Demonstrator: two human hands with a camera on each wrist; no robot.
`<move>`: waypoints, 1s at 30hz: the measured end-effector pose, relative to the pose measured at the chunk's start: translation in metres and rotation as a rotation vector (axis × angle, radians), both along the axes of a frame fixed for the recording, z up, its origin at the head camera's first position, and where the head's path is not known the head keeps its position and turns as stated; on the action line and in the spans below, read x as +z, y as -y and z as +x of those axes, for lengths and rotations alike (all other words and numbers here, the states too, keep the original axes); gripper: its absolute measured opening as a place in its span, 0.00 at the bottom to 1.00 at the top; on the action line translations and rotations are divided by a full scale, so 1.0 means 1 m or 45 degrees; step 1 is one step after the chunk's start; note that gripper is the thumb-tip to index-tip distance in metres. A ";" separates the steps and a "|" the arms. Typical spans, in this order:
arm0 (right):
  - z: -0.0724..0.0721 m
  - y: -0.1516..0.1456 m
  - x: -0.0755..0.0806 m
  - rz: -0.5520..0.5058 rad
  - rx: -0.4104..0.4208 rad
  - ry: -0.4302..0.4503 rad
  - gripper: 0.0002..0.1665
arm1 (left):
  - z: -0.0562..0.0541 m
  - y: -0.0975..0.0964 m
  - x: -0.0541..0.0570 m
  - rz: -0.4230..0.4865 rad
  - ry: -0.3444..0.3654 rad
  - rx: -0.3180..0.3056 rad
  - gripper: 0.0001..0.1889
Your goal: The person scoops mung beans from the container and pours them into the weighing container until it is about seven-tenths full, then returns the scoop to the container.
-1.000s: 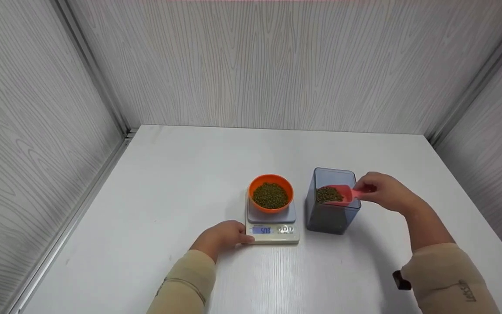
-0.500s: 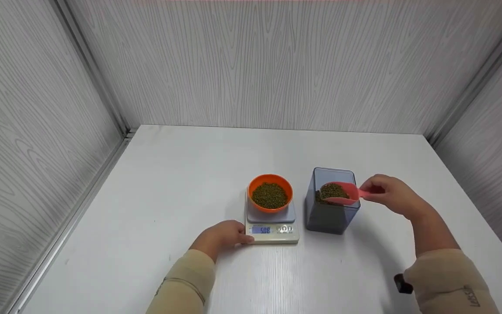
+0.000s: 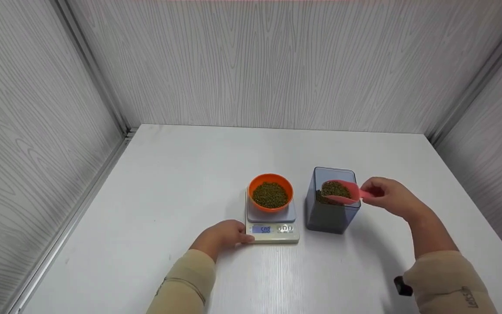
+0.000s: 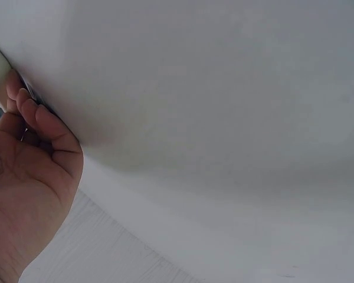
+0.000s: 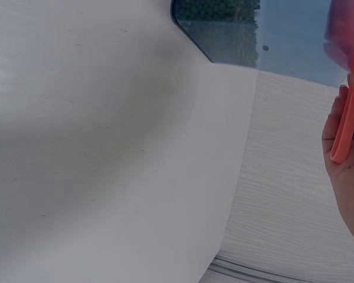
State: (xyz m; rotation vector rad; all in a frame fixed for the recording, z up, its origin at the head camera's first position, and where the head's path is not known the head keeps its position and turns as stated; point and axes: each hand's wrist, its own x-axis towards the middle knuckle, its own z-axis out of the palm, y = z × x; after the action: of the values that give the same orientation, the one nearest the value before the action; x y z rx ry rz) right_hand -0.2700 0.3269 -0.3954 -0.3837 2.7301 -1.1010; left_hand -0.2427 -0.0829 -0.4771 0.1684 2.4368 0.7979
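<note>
My right hand [image 3: 388, 197] pinches the handle of a pink scoop [image 3: 354, 192] at the right side of a clear blue-grey square container [image 3: 330, 220]. Green mung beans [image 3: 336, 190] fill the scoop's bowl, which sits within the container's mouth. The handle [image 5: 346, 127] runs along the fingers in the right wrist view. On the left, my left hand [image 3: 225, 233] holds the front left corner of a white kitchen scale [image 3: 277, 238], thumb on top. An orange bowl [image 3: 254, 205] of the same beans stands on its platform; the display [image 3: 261, 230] seems to read 508.
A white table [image 3: 181, 174] carries everything. Pale wood-grain panels [image 3: 251, 65] rise behind it and at both sides. A small black object [image 3: 402, 286] shows at the right sleeve.
The right hand has drawn the scoop slightly up and to the right inside the container's mouth, and its bowl has tilted upward with beans in it. Left hand and scale stay put.
</note>
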 end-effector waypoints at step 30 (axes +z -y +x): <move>-0.009 0.042 0.036 0.027 0.045 -0.130 0.11 | 0.002 -0.001 0.003 -0.008 0.013 0.034 0.17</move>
State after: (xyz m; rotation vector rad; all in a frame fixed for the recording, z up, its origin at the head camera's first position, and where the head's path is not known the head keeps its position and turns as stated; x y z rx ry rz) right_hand -0.2792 0.2849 -0.3590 -0.4961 2.8088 -1.0716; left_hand -0.2404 -0.0818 -0.4741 0.1298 2.4364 0.8009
